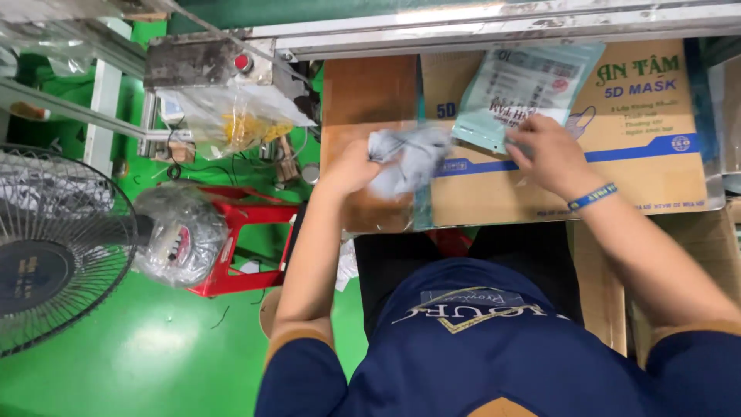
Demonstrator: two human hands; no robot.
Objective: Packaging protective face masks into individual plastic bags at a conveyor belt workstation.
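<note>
- Over the brown worktop (369,93), the left hand (351,166) has its fingers clamped on one soft grey bundle of cloth masks (407,158), blurred.
- Beside it, the right hand (546,154) pinches the lower edge of one flat teal-and-clear plastic pouch (525,85), fingers together on it.
- By my reading, the bundle is gathered but still outside the pouch; filling and sealing remain.
- Count: one bundle, one pouch, one printed flat cardboard box (641,139) beneath, one blue wristband (592,196).
</note>
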